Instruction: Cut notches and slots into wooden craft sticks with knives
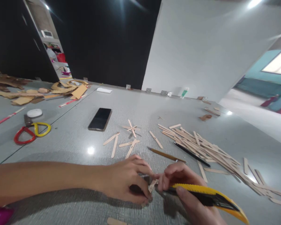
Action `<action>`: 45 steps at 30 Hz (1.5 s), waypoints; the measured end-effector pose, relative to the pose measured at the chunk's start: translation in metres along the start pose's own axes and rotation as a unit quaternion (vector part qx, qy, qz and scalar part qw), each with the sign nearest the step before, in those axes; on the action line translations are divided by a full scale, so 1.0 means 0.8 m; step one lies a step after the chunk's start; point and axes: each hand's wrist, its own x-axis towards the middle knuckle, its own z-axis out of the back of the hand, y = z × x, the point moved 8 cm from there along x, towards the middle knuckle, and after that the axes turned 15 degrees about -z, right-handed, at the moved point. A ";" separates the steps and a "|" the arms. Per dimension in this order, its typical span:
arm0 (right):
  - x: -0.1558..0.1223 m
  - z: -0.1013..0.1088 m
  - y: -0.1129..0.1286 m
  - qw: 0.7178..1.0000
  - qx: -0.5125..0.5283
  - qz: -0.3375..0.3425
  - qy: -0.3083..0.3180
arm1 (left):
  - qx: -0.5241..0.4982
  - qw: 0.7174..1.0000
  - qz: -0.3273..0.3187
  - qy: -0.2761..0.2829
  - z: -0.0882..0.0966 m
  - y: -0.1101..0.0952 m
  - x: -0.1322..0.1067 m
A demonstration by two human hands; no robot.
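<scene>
My right hand [188,179] is wrapped round a yellow and black utility knife [207,195], its front end pointing left. Pinched under the fingers of my left hand [127,179] is a short wooden craft stick [152,186] with dark marks on it. The knife's front end meets the stick or lies right beside it; my fingers hide the blade's exact position. Just beyond my hands lie a brown pencil [166,154] and a few craft sticks, two of them crossed [131,147]. A star-like group of sticks [132,128] sits behind those.
A loose pile of craft sticks [208,150] spreads across the right, with a black pen [192,154] at its edge. A phone [100,119] lies left of centre. Scissors [32,132] and a white case [34,113] are far left, before cardboard scraps [67,87].
</scene>
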 end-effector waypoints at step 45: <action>0.018 -0.024 -0.003 0.975 0.199 0.091 0.036 | 0.023 0.997 -0.078 -0.004 -0.001 -0.003 -0.004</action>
